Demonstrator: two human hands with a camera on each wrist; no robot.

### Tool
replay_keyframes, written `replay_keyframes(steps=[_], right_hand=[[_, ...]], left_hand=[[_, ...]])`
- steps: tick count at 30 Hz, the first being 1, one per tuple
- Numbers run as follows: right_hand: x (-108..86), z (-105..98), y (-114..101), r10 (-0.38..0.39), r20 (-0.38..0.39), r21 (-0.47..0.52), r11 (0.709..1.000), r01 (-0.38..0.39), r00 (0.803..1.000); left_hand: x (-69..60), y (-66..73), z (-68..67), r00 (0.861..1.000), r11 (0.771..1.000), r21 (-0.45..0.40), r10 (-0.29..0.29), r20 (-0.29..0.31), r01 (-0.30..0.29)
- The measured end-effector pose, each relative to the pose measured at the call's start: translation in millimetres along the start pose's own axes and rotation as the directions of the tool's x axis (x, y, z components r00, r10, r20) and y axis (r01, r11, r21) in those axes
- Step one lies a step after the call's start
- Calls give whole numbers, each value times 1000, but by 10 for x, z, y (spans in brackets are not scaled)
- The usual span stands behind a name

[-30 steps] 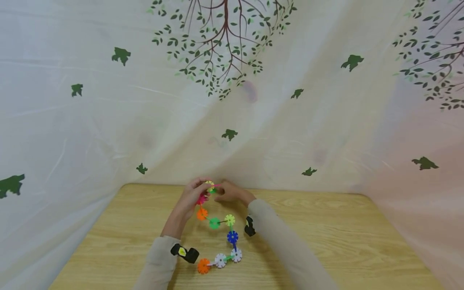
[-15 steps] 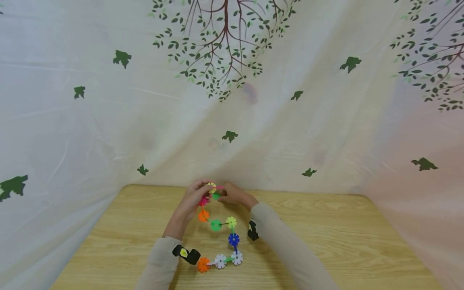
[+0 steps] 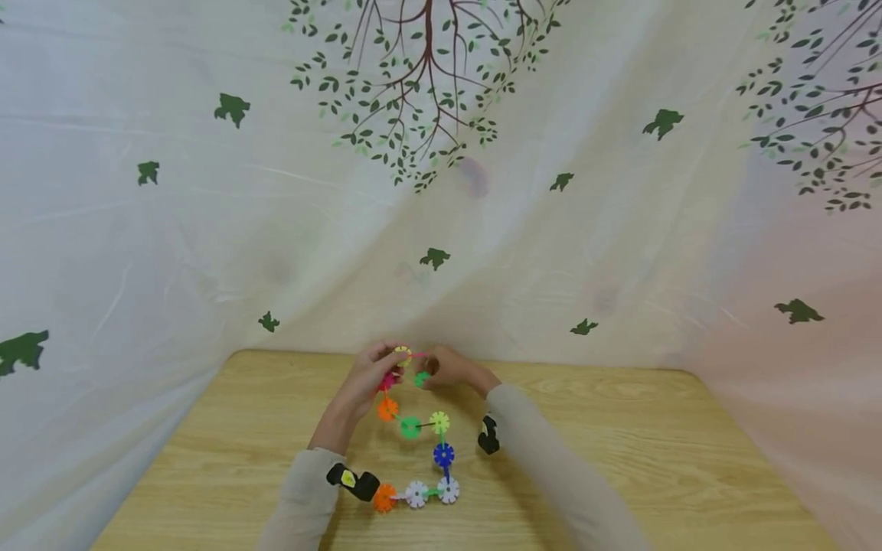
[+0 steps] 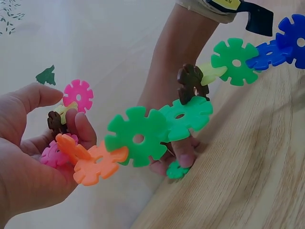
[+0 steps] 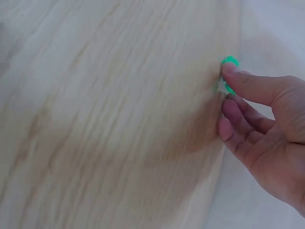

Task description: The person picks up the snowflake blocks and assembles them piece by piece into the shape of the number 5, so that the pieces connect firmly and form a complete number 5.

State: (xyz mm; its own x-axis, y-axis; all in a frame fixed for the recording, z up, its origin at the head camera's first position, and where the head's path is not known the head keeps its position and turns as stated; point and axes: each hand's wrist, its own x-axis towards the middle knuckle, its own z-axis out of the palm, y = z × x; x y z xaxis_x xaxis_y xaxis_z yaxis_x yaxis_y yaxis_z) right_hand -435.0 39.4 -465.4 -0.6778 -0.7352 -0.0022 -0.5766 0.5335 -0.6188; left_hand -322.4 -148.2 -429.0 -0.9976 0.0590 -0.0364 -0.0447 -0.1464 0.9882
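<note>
In the head view my left hand (image 3: 364, 379) grips the upper part of a chain of slotted plastic discs (image 3: 409, 428), close to its far end. The left wrist view shows that end among the left fingers: a pink disc (image 4: 85, 93), a yellow one and a brown one (image 4: 56, 123). From there the chain runs through orange, green, yellow, blue and white discs to an orange disc (image 3: 384, 498) nearest me. Just right of the left hand, my right hand (image 3: 453, 367) pinches a separate green slotted disc (image 3: 422, 379) between thumb and fingers, low over the table.
The wooden table (image 3: 620, 444) spreads to both sides of the chain. Behind it hangs a pale cloth (image 3: 344, 252) printed with trees and leaves, close to both hands. Black wrist cameras (image 3: 353, 482) sit on both sleeves.
My right hand has moved right and slightly toward me with the green disc, away from the chain's pink end. The left hand keeps its grip, nearly still.
</note>
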Motion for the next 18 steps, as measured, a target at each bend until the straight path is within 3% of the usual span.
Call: replay_keyframes(steps=[10, 18], right_hand=[[-293, -164, 25, 62, 61, 79, 995, -67, 996], [-548, -229, 143, 85, 84, 243, 965, -103, 993]], left_hand=[[-9, -25, 20, 999, 999, 40, 15, 45, -16], [-5, -53, 55, 997, 999, 45, 21, 73, -25]])
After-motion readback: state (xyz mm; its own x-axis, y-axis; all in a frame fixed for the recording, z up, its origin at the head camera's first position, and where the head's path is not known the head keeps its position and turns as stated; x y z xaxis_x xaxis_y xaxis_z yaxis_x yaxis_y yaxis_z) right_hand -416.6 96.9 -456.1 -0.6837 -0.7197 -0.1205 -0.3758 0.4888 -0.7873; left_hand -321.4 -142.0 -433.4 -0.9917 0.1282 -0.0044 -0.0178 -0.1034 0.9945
